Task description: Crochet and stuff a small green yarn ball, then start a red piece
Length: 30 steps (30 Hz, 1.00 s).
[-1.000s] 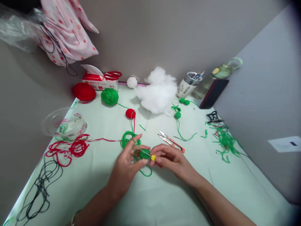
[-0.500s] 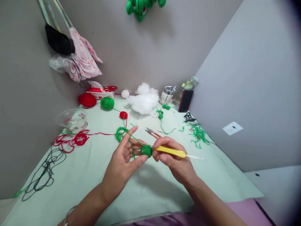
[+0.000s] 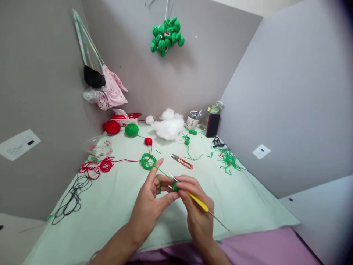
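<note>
Between thumb and fingers, my left hand [image 3: 150, 198] pinches a small green crochet piece [image 3: 175, 187], mostly covered by fingertips. Green yarn runs over its raised index finger to a loose green coil [image 3: 148, 161] on the table. My right hand [image 3: 197, 202] grips a crochet hook [image 3: 197, 201] with a yellow handle, its thin metal tip pointing up and left beside the piece. Both hands meet at the crochet piece, above the near part of the table. Just beyond them lie orange-handled thread snips [image 3: 182, 161].
White stuffing [image 3: 168, 127] stands at the back, near green [image 3: 131, 130] and red [image 3: 111, 127] yarn balls. At left are a clear bowl [image 3: 97, 147], tangled red yarn [image 3: 96, 167] and black cord [image 3: 68, 200]. Green scraps [image 3: 230, 159], a phone [image 3: 213, 125] and a pen cup [image 3: 193, 120] occupy the right.
The view has tipped upward, showing more wall. My right hand has turned the crochet hook so its handle slants down to the right, its tip now showing. The snips are less covered.
</note>
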{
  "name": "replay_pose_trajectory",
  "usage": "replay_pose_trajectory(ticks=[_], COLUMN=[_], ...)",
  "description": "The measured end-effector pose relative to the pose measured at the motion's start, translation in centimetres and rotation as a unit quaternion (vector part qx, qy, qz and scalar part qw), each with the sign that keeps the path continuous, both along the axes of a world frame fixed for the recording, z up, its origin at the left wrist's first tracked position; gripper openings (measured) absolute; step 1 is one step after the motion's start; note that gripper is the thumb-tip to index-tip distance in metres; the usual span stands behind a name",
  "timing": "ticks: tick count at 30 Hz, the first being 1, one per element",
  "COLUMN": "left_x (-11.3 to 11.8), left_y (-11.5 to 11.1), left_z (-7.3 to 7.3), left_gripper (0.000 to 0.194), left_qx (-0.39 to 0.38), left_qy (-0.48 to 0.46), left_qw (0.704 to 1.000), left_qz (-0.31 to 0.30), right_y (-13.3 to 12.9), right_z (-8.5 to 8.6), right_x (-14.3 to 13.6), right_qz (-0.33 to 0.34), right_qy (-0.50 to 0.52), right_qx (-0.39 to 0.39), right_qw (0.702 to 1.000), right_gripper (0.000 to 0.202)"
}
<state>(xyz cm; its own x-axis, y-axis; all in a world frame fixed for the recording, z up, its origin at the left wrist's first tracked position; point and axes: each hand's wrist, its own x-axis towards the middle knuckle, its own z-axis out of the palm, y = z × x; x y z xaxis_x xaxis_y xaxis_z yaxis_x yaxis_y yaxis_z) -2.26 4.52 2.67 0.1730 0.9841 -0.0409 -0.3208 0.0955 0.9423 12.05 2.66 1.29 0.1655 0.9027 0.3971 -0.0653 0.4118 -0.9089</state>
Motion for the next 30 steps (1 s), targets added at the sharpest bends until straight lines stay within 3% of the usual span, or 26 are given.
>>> replay_pose_trajectory(ticks=[4, 7, 12, 14, 15, 17, 19, 21, 23, 25, 26, 28, 30], left_x=[-0.8, -3.1, -9.1, -10.3, -10.4, -9.3, -6.8, -3.5, -0.2, 2.3, 3.1, 3.7, 3.3], left_y=[2.3, 4.4, 7.6, 7.8, 7.5, 6.2, 4.2, 2.2, 0.9, 0.5, 0.6, 0.9, 1.2], left_z=[-0.2, 0.2, 2.0, 2.8, 3.2, 3.5, 3.2, 2.4, 1.5, 0.9, 0.8, 0.7, 0.5], left_gripper=[0.058, 0.027, 0.026, 0.030, 0.034, 0.037, 0.039, 0.053, 0.073, 0.075, 0.066, 0.050, 0.054], left_qx=[-0.004, 0.030, 0.050, 0.069, 0.053, 0.084, 0.104, 0.070, -0.009, -0.061, -0.056, 0.006, 0.128], left_qy=[0.026, 0.053, 0.091, 0.224, 0.322, 0.373, 0.266, 0.047, -0.096, -0.177, -0.200, -0.221, -0.129], left_qw=[0.997, 0.997, 0.993, 0.965, 0.940, 0.912, 0.949, 0.996, 0.988, 0.967, 0.966, 0.974, 0.983], left_qz=[-0.071, -0.042, 0.059, 0.114, 0.100, 0.147, 0.133, 0.023, -0.121, -0.176, -0.155, -0.046, 0.029], right_y=[1.6, 2.3, 1.9, 1.6, 1.4, 1.0, 0.7, 0.2, -0.4, -1.1, -1.4, -1.8, -1.9], right_z=[-0.9, -1.0, -0.9, -0.9, -0.9, -0.9, -0.9, -0.9, -1.1, -1.3, -1.4, -1.6, -1.8], right_x=[1.5, 3.2, 4.8, 5.0, 5.0, 5.0, 4.9, 4.7, 4.3, 3.9, 3.7, 3.5, 3.5], right_qz=[0.011, 0.048, 0.057, 0.050, 0.042, 0.019, -0.006, -0.021, -0.025, -0.014, -0.006, 0.002, -0.015], right_qy=[0.146, 0.235, 0.258, 0.239, 0.222, 0.182, 0.152, 0.135, 0.118, 0.093, 0.080, 0.059, 0.047], right_qx=[-0.123, -0.204, -0.230, -0.223, -0.217, -0.198, -0.174, -0.150, -0.120, -0.069, -0.040, 0.005, 0.022], right_qw=[0.982, 0.949, 0.937, 0.944, 0.950, 0.963, 0.973, 0.979, 0.985, 0.993, 0.996, 0.998, 0.999], right_gripper=[0.015, 0.025, 0.026, 0.025, 0.025, 0.024, 0.023, 0.020, 0.014, 0.008, 0.007, 0.009, 0.012])
